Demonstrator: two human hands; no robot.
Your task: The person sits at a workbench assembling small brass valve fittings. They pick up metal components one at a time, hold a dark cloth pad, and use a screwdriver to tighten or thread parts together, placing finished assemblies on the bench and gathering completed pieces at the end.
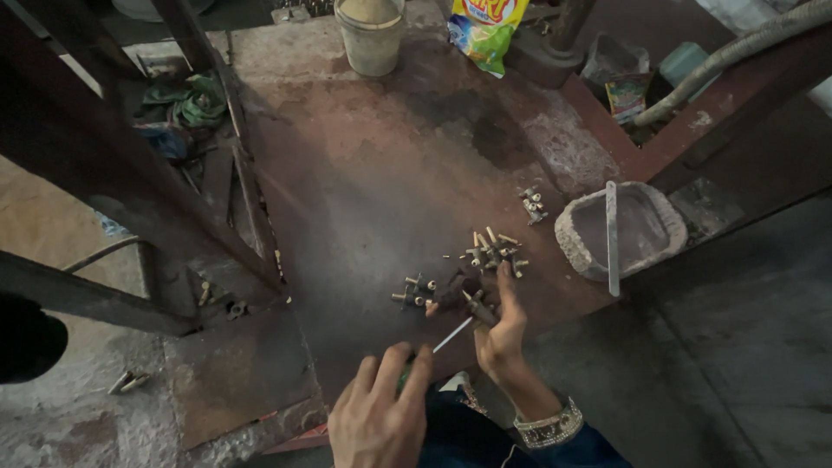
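My left hand point(381, 416) is closed around a screwdriver point(452, 334) with a green handle, and its thin shaft points up and right. My right hand point(501, 334), with a bangle at the wrist, pinches a small dark fitting point(479, 309) against the screwdriver's tip. Just beyond the fingers, small pale-tipped fittings point(492, 247) lie scattered on the rusty metal tabletop point(373, 173). A few more fittings point(416, 290) lie to the left. A third little cluster point(533, 206) sits farther back, to the right.
A rough stone bowl point(646, 227) with a flat metal strip point(612, 238) across it sits at the table's right edge. At the back stand a pale plastic bucket point(371, 35) and a yellow-green packet point(485, 30). A hose point(737, 52) runs at the upper right. Dark metal bars point(130, 173) cross the left.
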